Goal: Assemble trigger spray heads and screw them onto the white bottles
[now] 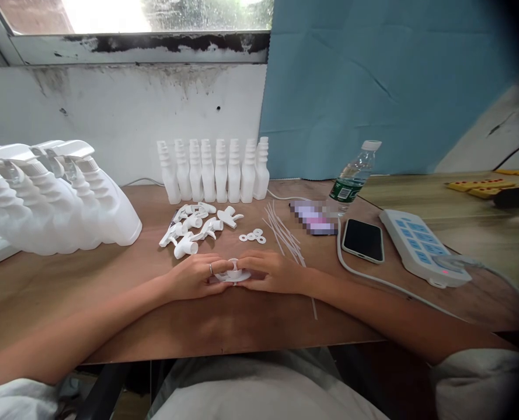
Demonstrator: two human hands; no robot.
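Between the fingertips of both hands is a white trigger spray head [233, 273], just above the table near its front edge. My left hand [195, 274], a ring on one finger, grips it from the left. From the right, my right hand [277, 272] pinches the same piece. The fingers hide part of its shape. Beyond my left hand lies a loose pile of white trigger spray heads [186, 247]. Several flat white washers [251, 236] rest past my fingertips. Thin white dip tubes [285, 233] are spread beyond and partly under my right forearm.
White bottles without spray heads [221, 175] stand in a row by the wall. Larger bottles with spray heads [70, 204] are grouped at left. To the right are a water bottle [347, 189], a phone [363, 240], a power strip [421, 245] and a white cable [373, 283].
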